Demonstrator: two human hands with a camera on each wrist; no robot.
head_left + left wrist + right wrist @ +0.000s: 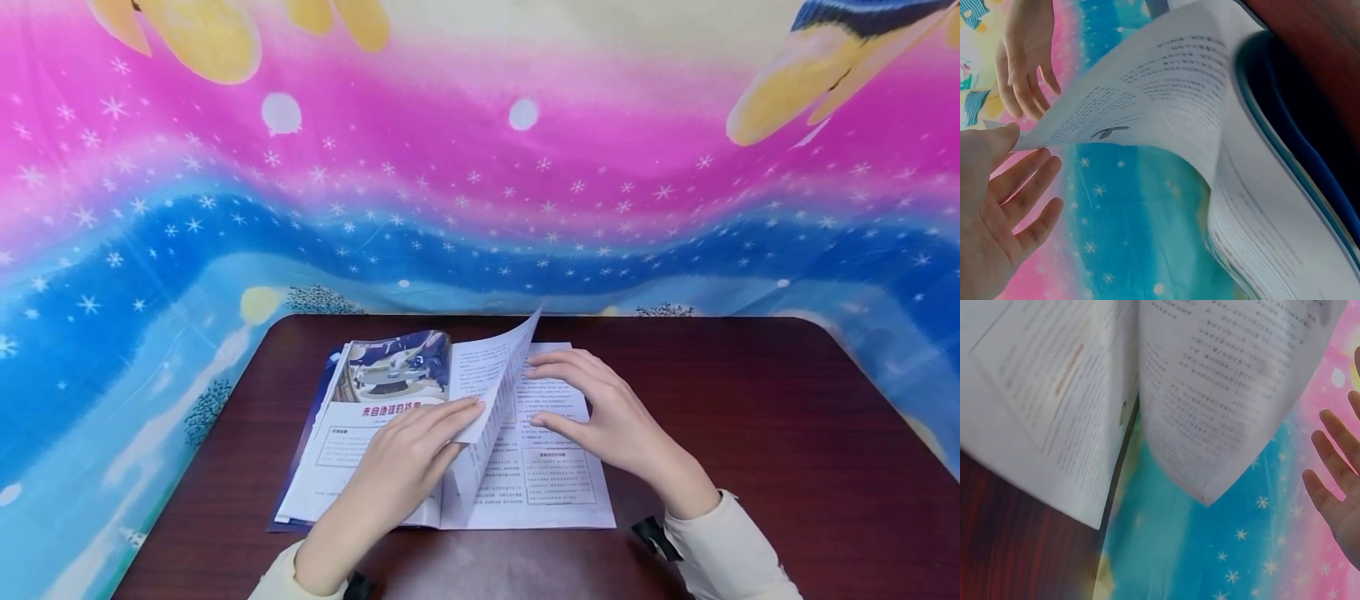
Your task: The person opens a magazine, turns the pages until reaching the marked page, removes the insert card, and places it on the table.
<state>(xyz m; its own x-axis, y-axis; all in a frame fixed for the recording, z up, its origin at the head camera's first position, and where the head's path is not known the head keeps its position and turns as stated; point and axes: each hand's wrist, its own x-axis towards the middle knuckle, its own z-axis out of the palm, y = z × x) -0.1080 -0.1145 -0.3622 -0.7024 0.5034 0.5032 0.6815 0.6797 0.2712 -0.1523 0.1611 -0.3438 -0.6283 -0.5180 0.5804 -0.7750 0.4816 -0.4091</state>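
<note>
An open magazine (pixel 556 516) lies on the table, with a colour picture (pixel 393 367) at the top of its left page. One page (pixel 497 390) stands raised and curved between the two halves. My left hand (pixel 408 446) pinches that page near its edge. In the left wrist view, the left hand's thumb (pixel 1004 139) lies on the page's corner, while the other fingers spread loosely beneath. My right hand (pixel 611 408) hovers over the right page, its fingers relaxed and apart, holding nothing. The right wrist view shows this right hand (pixel 1341 487) beside the lifted page.
The dark reddish-brown table (pixel 787 433) extends on both sides of the magazine. Behind it hangs a pink and blue cloth (pixel 465 167) with snowflakes, which also runs down along the table's left and right edges.
</note>
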